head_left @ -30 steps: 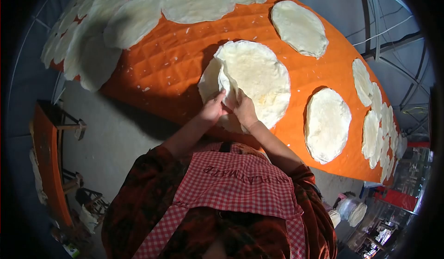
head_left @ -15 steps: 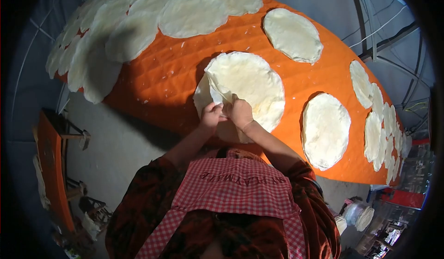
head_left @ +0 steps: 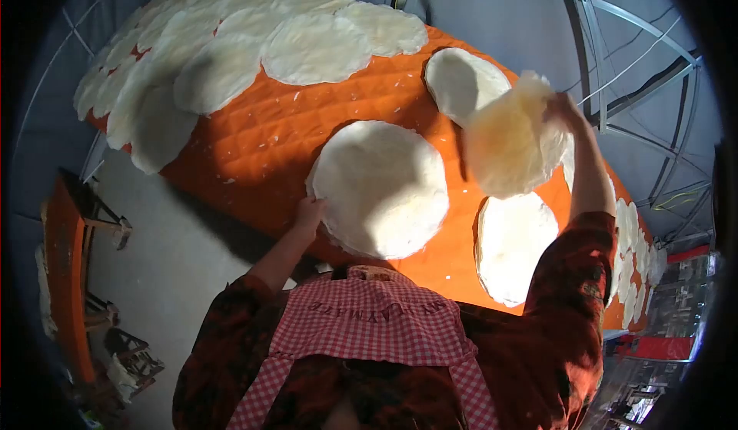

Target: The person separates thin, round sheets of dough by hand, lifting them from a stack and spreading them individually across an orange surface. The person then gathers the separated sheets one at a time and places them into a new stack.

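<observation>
A stack of thin round flatbread sheets [head_left: 382, 188] lies in front of me on the orange cloth. My left hand [head_left: 310, 213] is at its left edge, fingers closed on the rim. Off to the right, my right hand [head_left: 563, 110] grips one thin flatbread sheet [head_left: 511, 142] by its upper right edge. That sheet hangs in the air, translucent and blurred by motion. Behind it lies another round stack [head_left: 461, 84], partly covered from view. Below it sits a further pale stack [head_left: 516, 249].
The orange quilted cloth [head_left: 269, 142] covers a long curved surface. Many overlapping sheets [head_left: 315, 49] spread over its far left, and several more [head_left: 624, 234] lie at the right end. An orange bench [head_left: 69, 276] stands at lower left. Metal poles [head_left: 592, 53] rise behind on the right.
My hands were together at the stack's near left edge, where a sheet was folded up. Now my right hand has carried one sheet up and right; my left stays at the stack.
</observation>
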Available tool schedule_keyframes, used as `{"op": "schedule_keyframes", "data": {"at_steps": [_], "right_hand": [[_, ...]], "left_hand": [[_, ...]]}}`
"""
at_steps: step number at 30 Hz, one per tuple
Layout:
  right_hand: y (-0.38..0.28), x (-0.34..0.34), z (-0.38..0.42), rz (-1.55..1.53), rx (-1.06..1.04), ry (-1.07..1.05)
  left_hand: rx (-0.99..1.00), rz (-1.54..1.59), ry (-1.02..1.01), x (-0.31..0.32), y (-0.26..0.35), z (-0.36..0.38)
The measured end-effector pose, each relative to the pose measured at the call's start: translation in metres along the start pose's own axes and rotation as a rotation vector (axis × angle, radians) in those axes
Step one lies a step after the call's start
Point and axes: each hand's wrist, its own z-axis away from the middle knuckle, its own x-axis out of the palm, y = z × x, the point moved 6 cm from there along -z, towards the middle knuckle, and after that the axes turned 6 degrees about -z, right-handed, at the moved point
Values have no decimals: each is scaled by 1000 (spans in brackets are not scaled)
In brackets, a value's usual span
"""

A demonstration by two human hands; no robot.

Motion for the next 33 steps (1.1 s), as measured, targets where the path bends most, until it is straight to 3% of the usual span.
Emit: {"op": "schedule_keyframes", "data": {"at_steps": [2,3,4,5,7,9,12,13,15,17,19,21,22,24,25,26,28,29,30,31,32,33], "right_hand": [[-51,-11,-7,275,-156,36],[-104,2,4,371,-194,166],[-155,15,12,456,-250,289],[-189,34,15,481,-335,278],[-254,86,32,515,-535,244],[-322,146,75,650,-793,198],[-401,225,119,504,-815,-231],[-414,244,117,288,-581,-360],[-453,278,95,308,-840,-476],[-479,312,66,304,-757,-476],[-525,348,63,386,-871,-491],[-566,367,74,511,-1044,-254],[-586,369,90,509,-1193,-84],[-609,374,114,399,-1322,9],[-615,378,125,339,-1375,53],[-614,383,142,273,-1458,96],[-593,407,158,216,-1608,88],[-576,421,174,81,-1681,25],[-554,443,179,138,-1705,-89],[-523,465,183,197,-1658,-213],[-483,488,191,248,-1511,-332],[-446,500,205,302,-1543,-269]], "left_hand": [[51,83,-76,4,-9,-7],[79,125,-105,1,-11,-9],[136,16,-115,1,-5,-5],[190,-92,-101,0,1,1],[526,-488,185,-9,-4,2],[553,-505,204,-18,33,44],[214,228,6,-36,3,19],[137,403,-29,-45,4,17],[-19,752,-107,-66,16,14],[-2,851,-224,-80,56,21],[136,778,-334,-107,114,23],[296,829,-443,-145,169,25],[273,986,-436,-168,186,4],[269,967,-109,-226,218,2],[326,890,-102,-256,218,-13],[260,903,144,-278,216,-8],[366,956,69,-315,186,-17],[339,973,106,-324,162,-18],[323,971,51,-328,131,-17],[260,931,195,-320,98,-6],[130,951,213,-313,39,-28],[169,845,84,-273,2,-17]]}}
